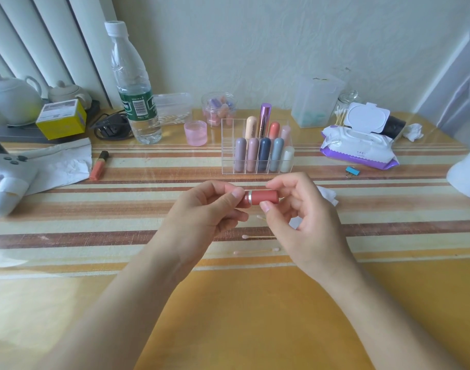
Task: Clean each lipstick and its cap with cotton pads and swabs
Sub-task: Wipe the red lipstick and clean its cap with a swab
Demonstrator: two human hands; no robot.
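Two hands (201, 209) (295, 214) on one seemingly capped red lipstick (261, 198).

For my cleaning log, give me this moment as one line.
left hand: holds lipstick base | right hand: fingers on cap | cap: seated or nearly | cotton swabs: on table | organizer: other lipsticks upright

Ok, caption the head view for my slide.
Both hands, left hand and right hand, hold a red lipstick before the clear organizer.

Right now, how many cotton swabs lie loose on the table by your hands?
3: one between the hands, one just nearer, one nearest. The right hand may hide more.
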